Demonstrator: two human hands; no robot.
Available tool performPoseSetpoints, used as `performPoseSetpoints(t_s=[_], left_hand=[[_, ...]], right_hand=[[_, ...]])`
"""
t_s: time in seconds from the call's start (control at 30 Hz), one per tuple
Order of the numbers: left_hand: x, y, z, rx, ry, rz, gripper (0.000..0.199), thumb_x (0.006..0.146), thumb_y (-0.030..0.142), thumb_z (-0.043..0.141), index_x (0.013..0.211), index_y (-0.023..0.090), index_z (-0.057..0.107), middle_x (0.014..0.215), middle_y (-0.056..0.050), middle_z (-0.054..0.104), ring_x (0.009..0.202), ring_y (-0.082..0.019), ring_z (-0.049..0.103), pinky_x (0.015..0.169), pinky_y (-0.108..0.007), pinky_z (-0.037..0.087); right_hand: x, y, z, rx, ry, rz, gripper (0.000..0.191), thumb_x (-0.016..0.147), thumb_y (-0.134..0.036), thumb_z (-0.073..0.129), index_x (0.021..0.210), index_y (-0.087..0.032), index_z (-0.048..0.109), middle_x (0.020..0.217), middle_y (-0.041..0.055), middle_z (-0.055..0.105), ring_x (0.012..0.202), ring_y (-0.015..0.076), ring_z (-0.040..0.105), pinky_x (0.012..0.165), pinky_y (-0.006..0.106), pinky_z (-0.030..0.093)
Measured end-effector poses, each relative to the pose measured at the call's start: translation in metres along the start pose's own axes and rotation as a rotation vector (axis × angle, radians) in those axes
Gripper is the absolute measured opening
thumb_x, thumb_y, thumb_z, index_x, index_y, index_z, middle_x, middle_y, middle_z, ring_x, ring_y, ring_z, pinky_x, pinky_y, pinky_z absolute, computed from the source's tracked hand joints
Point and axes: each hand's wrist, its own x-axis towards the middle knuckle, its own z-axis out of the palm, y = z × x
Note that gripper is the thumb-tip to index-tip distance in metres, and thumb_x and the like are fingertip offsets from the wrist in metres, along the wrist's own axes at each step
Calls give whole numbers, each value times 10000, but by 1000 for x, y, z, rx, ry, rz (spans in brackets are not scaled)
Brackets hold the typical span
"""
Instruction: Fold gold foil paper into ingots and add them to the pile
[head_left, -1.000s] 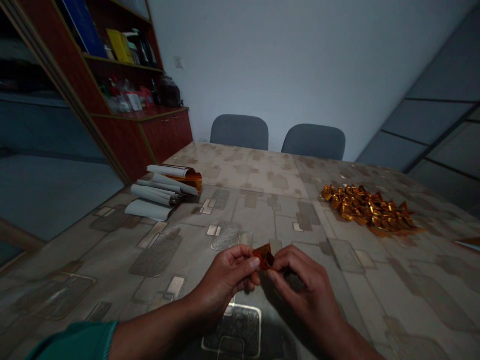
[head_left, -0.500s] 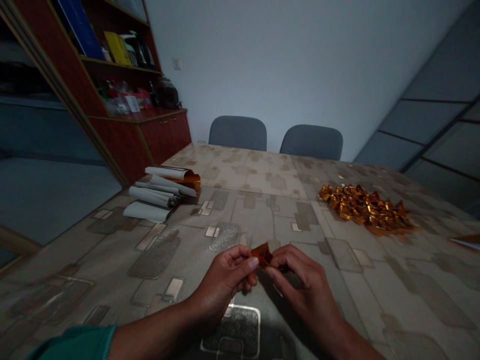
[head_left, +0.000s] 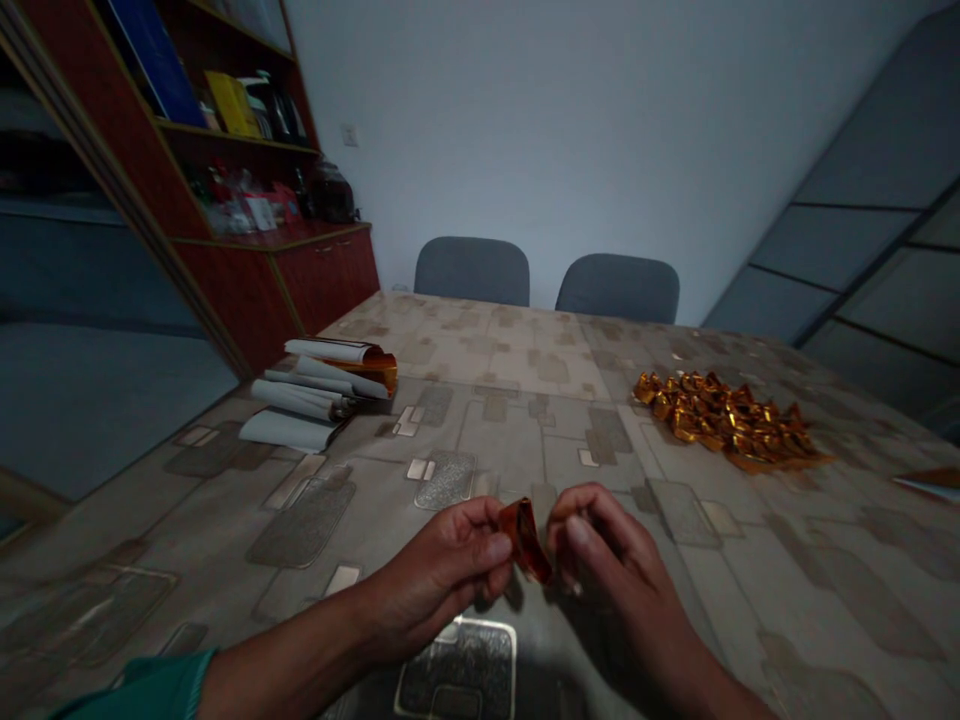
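Observation:
A strip of orange-gold foil (head_left: 525,542) is pinched at its upper end by my left hand (head_left: 442,570), between thumb and fingers. My right hand (head_left: 607,550) is curled beside the strip's right edge, its fingertips very close to the foil; whether they grip it is hard to see. Both hands are above the patterned tablecloth (head_left: 495,420). Far to the right lies a heap of gold foil-wrapped pieces (head_left: 724,420). To the left is a stack of white paper rolls with gold foil sheets (head_left: 322,392).
A flat foil-backed sheet (head_left: 930,482) lies at the table's right edge. Several grey chairs (head_left: 472,271) stand beyond the far edge. A red-brown wooden cabinet (head_left: 322,275) with cluttered shelves stands at the back left.
The foil has opened from a compact fold into a longer, hanging strip. My right hand has drawn slightly rightward and its fingers have lifted from the pinch. The view has tilted slightly.

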Motion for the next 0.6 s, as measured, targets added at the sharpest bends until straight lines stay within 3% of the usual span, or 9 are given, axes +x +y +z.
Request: performPoseSetpoints(t_s=[0.1,0.17,0.37,0.6], left_hand=[[-1,3,-2,35,-45,-27,443,639,428,928,879,156,673,767,-10,609,654,-108,527,619,-229,357],[-2,4,-3,74,-66,-39,445,640,451,922,849,159,661,718,2,585,631,-109,517,601,-231,340],[-3,5,-3,140,-97,-66,390,719,449,873,836,159,639,686,14,538,601,-100,472,590,-237,313],[-2,3,-4,132,-135,-91,378,731,433,866,800,154,621,641,41,474,555,-75,352,534,-221,226]], right_hand=[[1,7,0,145,-197,192,385,986,-519,544,796,-193,623,546,-55,493,447,81,347,460,225,271],[1,11,1,196,-274,258,406,971,-551,560,815,-186,642,525,-61,493,425,70,319,447,224,233],[-1,9,2,239,-300,317,422,925,-582,621,830,-172,652,485,-90,443,400,58,241,417,228,165],[1,10,3,399,-327,357,400,877,-551,698,798,-163,643,463,-102,434,382,44,246,400,198,194]])
